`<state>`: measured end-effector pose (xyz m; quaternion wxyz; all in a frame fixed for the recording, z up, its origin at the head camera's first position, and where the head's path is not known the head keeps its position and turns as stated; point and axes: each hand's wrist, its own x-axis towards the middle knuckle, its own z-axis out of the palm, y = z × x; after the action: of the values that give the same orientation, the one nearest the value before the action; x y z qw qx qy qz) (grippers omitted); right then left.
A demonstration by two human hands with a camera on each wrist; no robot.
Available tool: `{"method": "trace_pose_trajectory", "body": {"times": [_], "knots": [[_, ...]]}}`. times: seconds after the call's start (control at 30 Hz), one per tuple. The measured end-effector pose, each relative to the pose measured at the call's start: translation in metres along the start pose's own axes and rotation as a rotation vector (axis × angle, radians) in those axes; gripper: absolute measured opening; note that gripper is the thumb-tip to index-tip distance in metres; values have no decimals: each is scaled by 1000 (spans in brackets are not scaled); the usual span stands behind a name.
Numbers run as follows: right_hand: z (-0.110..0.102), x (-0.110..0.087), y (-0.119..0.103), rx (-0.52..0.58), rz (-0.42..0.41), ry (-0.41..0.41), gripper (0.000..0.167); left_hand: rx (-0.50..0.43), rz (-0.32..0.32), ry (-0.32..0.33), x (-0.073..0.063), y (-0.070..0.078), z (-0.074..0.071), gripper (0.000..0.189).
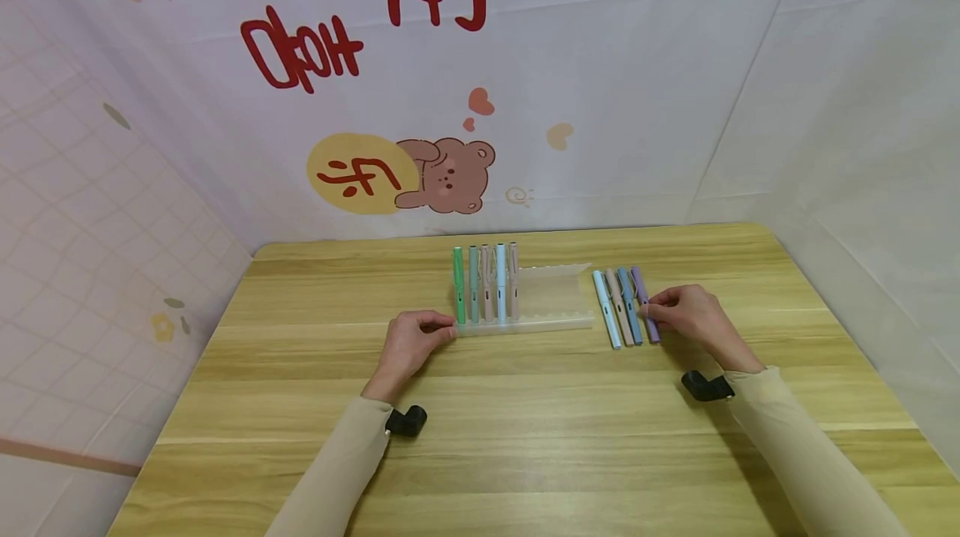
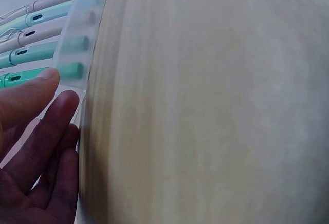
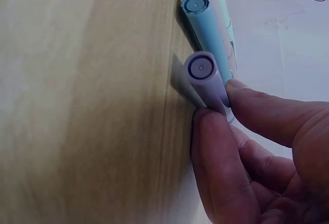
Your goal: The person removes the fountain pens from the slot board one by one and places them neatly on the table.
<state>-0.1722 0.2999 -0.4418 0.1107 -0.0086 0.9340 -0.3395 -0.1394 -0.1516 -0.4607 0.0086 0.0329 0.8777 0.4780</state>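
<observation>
My left hand (image 1: 411, 347) pinches the left end of a clear plastic pen case (image 1: 555, 322), its thumb beside the green pen (image 2: 77, 70) in the left wrist view. In that case a green pen (image 1: 460, 287), a teal pen (image 1: 474, 285), two greyish-pink pens and a light blue pen (image 1: 501, 287) stand side by side in its left part. On the right, my right hand (image 1: 692, 316) holds a purple pen (image 3: 201, 70) between thumb and finger. Left of it lie a blue pen (image 1: 631, 308), a greyish-pink pen (image 1: 621, 308) and a light blue pen (image 1: 607, 310).
A wood-grain table (image 1: 525, 437) carries everything. The case's clear flap (image 1: 555, 291) lies behind its right part. A white printed cloth (image 1: 622, 87) hangs along the table's back edge, with more cloth at both sides.
</observation>
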Motion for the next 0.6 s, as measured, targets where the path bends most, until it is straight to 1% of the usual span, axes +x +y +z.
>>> {"method": "trace_pose_trajectory", "body": {"times": [0.6], "knots": [[0, -1, -2, 12, -1, -4, 40, 5, -8, -1, -1, 1, 0, 12]]}}
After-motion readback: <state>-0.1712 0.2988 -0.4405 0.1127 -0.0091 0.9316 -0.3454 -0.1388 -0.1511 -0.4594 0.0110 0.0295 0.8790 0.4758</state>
